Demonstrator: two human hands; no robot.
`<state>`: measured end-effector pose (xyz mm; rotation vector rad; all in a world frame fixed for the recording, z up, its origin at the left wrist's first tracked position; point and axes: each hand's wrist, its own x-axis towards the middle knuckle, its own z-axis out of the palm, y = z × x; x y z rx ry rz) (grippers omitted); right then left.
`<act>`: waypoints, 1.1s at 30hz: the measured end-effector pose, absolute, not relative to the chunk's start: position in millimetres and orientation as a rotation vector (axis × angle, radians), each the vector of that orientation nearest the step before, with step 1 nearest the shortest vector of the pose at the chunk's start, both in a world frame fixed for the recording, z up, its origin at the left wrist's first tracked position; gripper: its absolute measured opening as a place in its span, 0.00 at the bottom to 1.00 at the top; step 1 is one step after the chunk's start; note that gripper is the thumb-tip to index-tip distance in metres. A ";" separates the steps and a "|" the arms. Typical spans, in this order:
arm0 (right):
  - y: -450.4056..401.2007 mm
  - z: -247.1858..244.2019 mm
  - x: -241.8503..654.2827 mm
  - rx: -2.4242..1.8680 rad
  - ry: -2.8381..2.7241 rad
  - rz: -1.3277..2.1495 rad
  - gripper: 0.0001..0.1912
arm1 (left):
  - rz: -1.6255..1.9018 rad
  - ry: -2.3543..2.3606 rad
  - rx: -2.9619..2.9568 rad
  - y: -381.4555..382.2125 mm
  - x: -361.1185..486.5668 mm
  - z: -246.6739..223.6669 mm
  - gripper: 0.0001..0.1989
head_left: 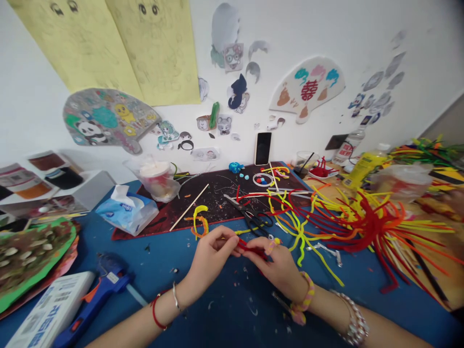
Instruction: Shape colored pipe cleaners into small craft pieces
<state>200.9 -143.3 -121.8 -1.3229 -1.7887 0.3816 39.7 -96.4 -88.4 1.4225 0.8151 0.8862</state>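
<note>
Both hands meet above the blue table, pinching a red pipe cleaner [250, 247] between them. My left hand [214, 251] is closed, with thumb and forefinger together at the pipe cleaner's left end. Closed round its other part is my right hand [277, 266], and the fingers hide some of it. Just beyond the hands lie black-handled scissors [253, 217], blades pointing to the far left. A curled yellow and orange pipe cleaner piece [200, 220] rests behind my left hand. Yellow pipe cleaners [299, 227] spread out beyond my right hand.
A large heap of red, orange and yellow pipe cleaners [369, 217] covers the right side. At left are a blue hot glue gun [105, 285], a white box [50, 309] and a tissue pack [126, 208]. A phone [263, 149] leans on the wall; a yellow bottle [366, 166] stands right.
</note>
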 end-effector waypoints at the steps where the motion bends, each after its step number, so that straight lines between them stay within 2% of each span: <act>1: -142.9 -122.1 201.4 -1.326 -1.737 0.375 0.06 | 0.889 0.819 1.390 -95.9 40.1 -88.9 0.07; 9: -135.6 -121.0 208.2 -1.353 -1.748 0.382 0.07 | 0.789 0.896 1.252 -84.4 40.0 -98.1 0.09; 15: -135.1 -124.5 213.7 -1.266 -2.111 -0.021 0.13 | 0.597 0.907 1.344 -74.5 35.4 -101.8 0.11; 18: -135.5 -124.6 215.6 -1.275 -2.189 -0.081 0.12 | 0.463 0.903 1.610 -74.0 29.0 -93.8 0.11; 23: -136.2 -124.5 216.4 -1.311 -2.090 0.133 0.10 | 0.462 0.819 2.374 -79.2 19.8 -73.7 0.09; 26: -137.5 -121.6 214.8 -1.309 -2.034 0.251 0.10 | 0.395 0.614 2.745 -80.4 16.5 -70.3 0.12; 33: -139.9 -114.1 210.9 -1.250 -2.074 0.368 0.08 | 0.207 0.403 3.212 -77.0 13.5 -73.2 0.12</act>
